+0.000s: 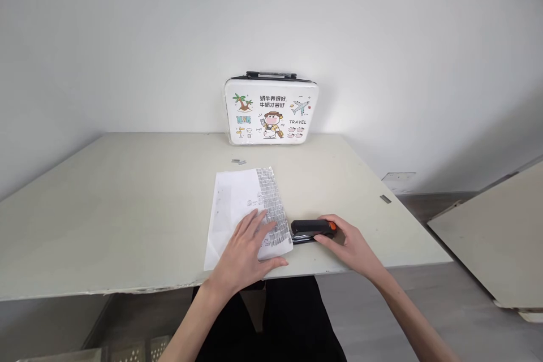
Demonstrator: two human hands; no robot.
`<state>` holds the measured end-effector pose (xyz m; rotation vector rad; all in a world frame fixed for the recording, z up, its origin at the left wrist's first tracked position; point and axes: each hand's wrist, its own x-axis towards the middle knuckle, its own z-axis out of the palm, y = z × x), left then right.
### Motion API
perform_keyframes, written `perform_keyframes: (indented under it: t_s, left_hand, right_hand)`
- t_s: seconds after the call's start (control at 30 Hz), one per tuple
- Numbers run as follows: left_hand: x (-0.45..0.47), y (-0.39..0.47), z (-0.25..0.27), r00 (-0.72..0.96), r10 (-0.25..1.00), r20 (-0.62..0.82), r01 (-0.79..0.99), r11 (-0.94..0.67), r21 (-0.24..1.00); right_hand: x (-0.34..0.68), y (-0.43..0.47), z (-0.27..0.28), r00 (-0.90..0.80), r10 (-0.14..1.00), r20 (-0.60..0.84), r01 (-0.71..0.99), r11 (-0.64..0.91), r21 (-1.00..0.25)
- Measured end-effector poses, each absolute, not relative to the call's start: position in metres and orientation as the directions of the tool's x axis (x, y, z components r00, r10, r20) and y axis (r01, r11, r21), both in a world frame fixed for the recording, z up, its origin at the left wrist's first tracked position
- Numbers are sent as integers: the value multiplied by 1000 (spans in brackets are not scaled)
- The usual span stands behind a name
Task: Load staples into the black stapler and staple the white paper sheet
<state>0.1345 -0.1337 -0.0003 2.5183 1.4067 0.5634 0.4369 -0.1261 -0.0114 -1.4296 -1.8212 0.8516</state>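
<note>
White paper sheets with a dense printed strip along the right side lie near the table's front edge. My left hand rests on them with fingers spread. Beside the sheets' lower right corner sits a black stapler with an orange part at its rear. My right hand grips the stapler's rear end, thumb in front and fingers behind. The stapler's front end meets the paper's right edge; whether the paper lies between its jaws cannot be made out.
Strips of staples lie behind the paper, and another staple strip is near the right edge of the pale table. A white case with cartoon prints leans against the wall. A pale panel stands at the right.
</note>
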Motion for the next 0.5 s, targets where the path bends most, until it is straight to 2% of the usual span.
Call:
perform_keyframes:
  t_s: [0.17,0.5]
  left_hand:
    - [147,-132,3,482,839,253,751,-545,374]
    - [154,-131,-5,497,802,331,764,-585,271]
  right_hand:
    - [438,-125,-10,-184,979,86,535,173,-827]
    - [437,-127,-8,-160,985,65,530,142,-836]
